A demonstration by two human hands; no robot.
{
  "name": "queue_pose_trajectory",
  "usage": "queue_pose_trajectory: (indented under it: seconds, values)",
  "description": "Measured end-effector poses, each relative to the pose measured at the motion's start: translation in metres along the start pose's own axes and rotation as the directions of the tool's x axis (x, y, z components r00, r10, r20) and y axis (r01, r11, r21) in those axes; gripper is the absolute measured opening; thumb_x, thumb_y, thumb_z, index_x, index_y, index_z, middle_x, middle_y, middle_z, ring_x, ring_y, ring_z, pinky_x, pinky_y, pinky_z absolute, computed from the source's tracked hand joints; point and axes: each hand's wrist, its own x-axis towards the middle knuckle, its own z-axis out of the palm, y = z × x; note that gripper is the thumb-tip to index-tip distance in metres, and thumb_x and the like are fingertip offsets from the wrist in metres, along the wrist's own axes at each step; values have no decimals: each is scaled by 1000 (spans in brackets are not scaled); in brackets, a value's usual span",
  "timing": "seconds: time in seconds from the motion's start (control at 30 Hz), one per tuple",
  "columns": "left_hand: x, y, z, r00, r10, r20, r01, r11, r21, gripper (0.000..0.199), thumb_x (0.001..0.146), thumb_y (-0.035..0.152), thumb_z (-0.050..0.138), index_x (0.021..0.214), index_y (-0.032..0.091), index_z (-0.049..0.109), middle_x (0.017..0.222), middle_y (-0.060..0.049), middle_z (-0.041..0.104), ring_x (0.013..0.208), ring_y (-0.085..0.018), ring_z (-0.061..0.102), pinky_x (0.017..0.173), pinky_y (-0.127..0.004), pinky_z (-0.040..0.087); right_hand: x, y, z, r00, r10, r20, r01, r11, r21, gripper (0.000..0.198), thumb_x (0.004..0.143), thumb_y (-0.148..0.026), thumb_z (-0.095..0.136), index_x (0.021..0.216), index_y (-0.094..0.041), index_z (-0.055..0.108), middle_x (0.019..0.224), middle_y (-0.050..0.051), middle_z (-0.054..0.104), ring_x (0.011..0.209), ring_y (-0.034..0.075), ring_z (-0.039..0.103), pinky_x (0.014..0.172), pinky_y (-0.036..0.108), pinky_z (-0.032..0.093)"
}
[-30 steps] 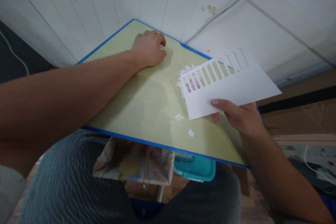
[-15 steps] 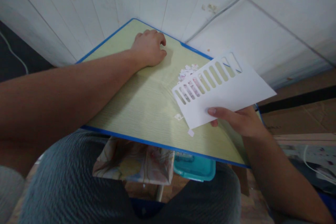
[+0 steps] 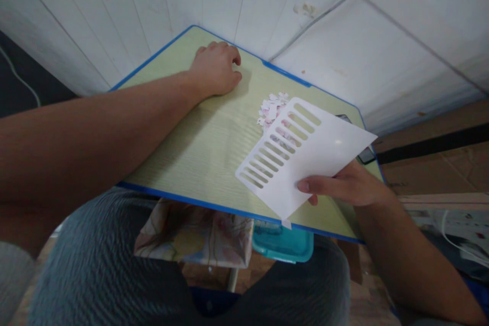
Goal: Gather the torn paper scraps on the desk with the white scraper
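Note:
My right hand grips a stiff white sheet with a row of long rounded slots along its left edge. The thumb lies on top and the fingers go underneath. The sheet is tilted above the table and partly covers a small heap of torn paper scraps, some of which show through the slots. A small pale tab shows at the sheet's lower corner. My left hand rests on the table's far left part, fingers loosely curled, thumb apart from the index finger, nothing seen in it.
The pale yellow-green table has a blue rim and stands against white walls. A dark phone-like object lies partly hidden behind the sheet. Below the front edge are a patterned cloth bag and a turquoise container. Cardboard stands at right.
The white sheet has turned, its slotted edge swinging left and down toward me. The dark object behind it has come into view. My left hand has hardly moved.

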Motion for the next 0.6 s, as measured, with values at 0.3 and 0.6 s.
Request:
queue_pose_trajectory:
  seconds: [0.3,0.6]
  values:
    - [1,0,1,1000,-2,-9,2,1000,9,44,109,24,72,152,22,82,163,-12,75,157,-38,65,136,-56,52,4,-1,0,997,-28,-68,33,997,64,18,91,-32,99,91,-21,85,73,3,81,54,19,74,46,26,64]
    - [2,-1,3,1000,7,-20,-7,1000,14,45,107,23,72,151,19,81,160,-14,76,154,-39,66,134,-58,52,9,1,4,973,-89,-213,78,995,-60,35,94,-53,99,83,-25,82,70,2,78,56,21,71,49,32,63]
